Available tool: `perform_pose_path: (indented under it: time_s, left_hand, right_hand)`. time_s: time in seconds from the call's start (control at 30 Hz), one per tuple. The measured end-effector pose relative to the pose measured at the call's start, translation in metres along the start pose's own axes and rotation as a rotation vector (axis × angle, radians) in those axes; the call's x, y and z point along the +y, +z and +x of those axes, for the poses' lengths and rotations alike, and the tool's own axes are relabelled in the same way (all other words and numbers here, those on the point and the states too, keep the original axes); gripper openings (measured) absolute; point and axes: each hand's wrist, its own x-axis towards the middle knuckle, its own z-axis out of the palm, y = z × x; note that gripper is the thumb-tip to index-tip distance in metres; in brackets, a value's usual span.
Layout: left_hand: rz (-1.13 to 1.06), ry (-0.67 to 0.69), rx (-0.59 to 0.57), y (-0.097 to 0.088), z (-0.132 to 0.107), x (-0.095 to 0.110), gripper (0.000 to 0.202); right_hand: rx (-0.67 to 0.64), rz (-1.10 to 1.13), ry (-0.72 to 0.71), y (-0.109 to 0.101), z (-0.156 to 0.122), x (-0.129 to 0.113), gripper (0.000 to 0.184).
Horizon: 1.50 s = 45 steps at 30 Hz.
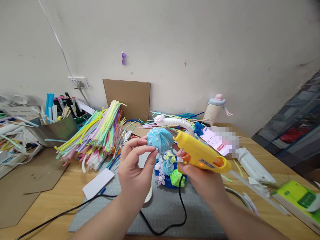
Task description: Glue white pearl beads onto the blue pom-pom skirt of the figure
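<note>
Pompom (160, 140) pinched in left hand (135, 173); right hand (200, 176) grips glue gun (200, 152), nozzle seemingly touching it.

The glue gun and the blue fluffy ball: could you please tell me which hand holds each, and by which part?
The right hand grips the yellow glue gun by its handle. The left hand pinches the blue fluffy ball at its left side and underside.

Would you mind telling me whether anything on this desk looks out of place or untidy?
Yes: the heap of coloured pipe cleaners sprawls loose across the desk, with strays reaching the cardboard sheet at the wall. The glue gun in the right hand trails its black cord over the grey mat.
</note>
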Motion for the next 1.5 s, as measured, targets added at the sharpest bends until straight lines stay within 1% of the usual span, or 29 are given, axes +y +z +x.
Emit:
perform_pose_path:
  time_s: [0.13,0.33,0.53,0.6,0.7,0.8,1.0,1.07,1.3,1.43,1.5]
  left_hand:
    - [0.022,0.010,-0.004,-0.001,-0.001,0.000,0.019]
    - [0.053,0.018,0.002,-0.001,0.000,0.000,0.017]
    - [0.082,0.001,-0.003,-0.001,0.002,0.003,0.014]
    - [0.087,-0.005,-0.002,0.000,0.002,0.003,0.013]
    - [0.087,-0.016,-0.002,0.001,0.003,0.004,0.011]
    - [0.080,-0.024,-0.009,0.001,0.003,0.004,0.010]
    - [-0.005,-0.022,-0.036,-0.002,0.003,0.006,0.014]
    - [-0.020,-0.026,-0.033,-0.002,0.003,0.007,0.015]
    - [0.051,-0.032,-0.036,-0.001,0.004,0.005,0.011]
    - [0.057,-0.035,-0.032,0.000,0.005,0.004,0.010]
    - [0.062,-0.035,-0.030,0.000,0.005,0.004,0.010]
  right_hand:
    - [0.003,0.022,-0.001,0.002,0.000,-0.001,0.026]
    - [-0.001,-0.009,0.014,-0.002,-0.001,0.003,0.024]
    - [0.017,0.006,0.021,0.000,-0.003,-0.001,0.024]
    - [0.011,-0.027,0.036,0.000,-0.002,-0.004,0.024]
    - [-0.032,-0.115,0.067,-0.003,-0.001,-0.007,0.025]
    - [-0.057,-0.139,0.058,-0.004,-0.001,-0.009,0.028]
    - [0.068,-0.053,0.073,0.005,-0.004,-0.008,0.020]
    - [0.072,-0.043,0.082,0.007,-0.005,-0.008,0.020]
    - [0.079,-0.029,0.073,0.008,-0.005,-0.008,0.023]
    - [0.101,-0.037,0.091,0.006,-0.006,-0.006,0.021]
    - [0.093,-0.069,0.071,0.004,-0.005,-0.005,0.020]
